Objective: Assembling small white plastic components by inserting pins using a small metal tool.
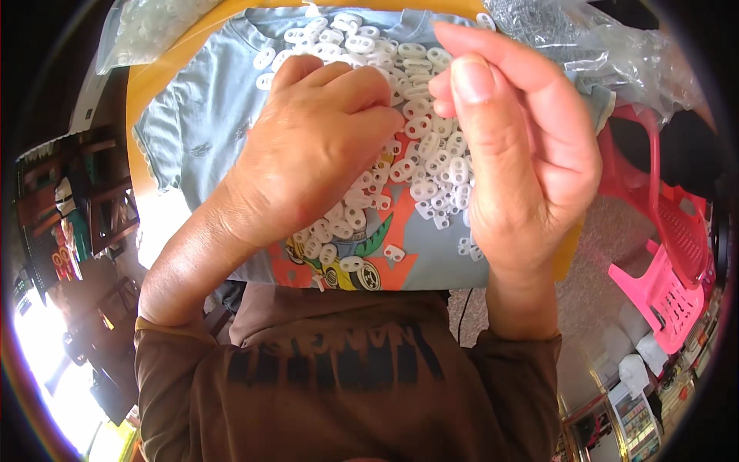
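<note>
Small white plastic pieces, oval with two holes like cord-lock parts, lie in a loose heap on a light blue T-shirt spread over the table. Over the heap's left part, my left hand is closed with its back up. Its fingers curl down among the pieces, and the tips are hidden, so I cannot make out what they hold. My right hand is raised above the heap's right side. Its thumb and forefinger stand apart with nothing visible between them, while the other fingers curl behind the thumb.
A yellow table edge shows around the shirt. At the far left sits a clear bag of whitish pieces; a clear plastic bag with grey metallic contents lies far right. Beyond the table's right side are a red plastic chair and a pink stool.
</note>
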Motion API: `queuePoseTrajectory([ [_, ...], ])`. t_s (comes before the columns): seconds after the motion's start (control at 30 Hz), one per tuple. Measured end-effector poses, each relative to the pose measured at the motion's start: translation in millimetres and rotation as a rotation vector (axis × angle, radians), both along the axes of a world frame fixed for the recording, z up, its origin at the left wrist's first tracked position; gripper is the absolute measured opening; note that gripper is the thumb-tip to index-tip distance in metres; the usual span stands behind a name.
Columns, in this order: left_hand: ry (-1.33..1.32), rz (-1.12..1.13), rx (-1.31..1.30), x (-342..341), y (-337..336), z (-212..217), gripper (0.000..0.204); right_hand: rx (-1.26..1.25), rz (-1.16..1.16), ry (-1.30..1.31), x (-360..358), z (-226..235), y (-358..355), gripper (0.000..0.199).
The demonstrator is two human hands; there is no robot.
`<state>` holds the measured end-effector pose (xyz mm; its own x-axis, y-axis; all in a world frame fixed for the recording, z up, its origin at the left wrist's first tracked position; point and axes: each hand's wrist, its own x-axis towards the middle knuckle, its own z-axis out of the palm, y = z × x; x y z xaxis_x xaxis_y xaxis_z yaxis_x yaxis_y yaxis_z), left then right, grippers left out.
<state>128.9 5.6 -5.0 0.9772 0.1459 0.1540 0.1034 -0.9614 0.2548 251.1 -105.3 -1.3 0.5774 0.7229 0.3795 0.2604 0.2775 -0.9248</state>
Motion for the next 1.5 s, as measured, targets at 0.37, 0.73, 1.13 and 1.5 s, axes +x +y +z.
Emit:
queuePoseTrajectory([
  [0.37,-0.132,0.393,-1.515,-53,-15,24,0.017,-0.088,0.031,-0.11,-3,-2,-2,0.017],
  [0.73,-0.256,-0.372,-1.206,-82,-75,-15,0.012,-0.367,-0.004,-0.277,-25,-2,5,0.018],
  [1.13,-0.458,-0.392,-1.126,-78,-60,-34,0.01,-0.351,0.329,-0.685,-49,20,63,0.016],
  [1.5,-0.516,-0.454,-1.158,-85,-59,-30,0.01,-0.404,0.329,-1.088,-43,-9,124,0.017],
])
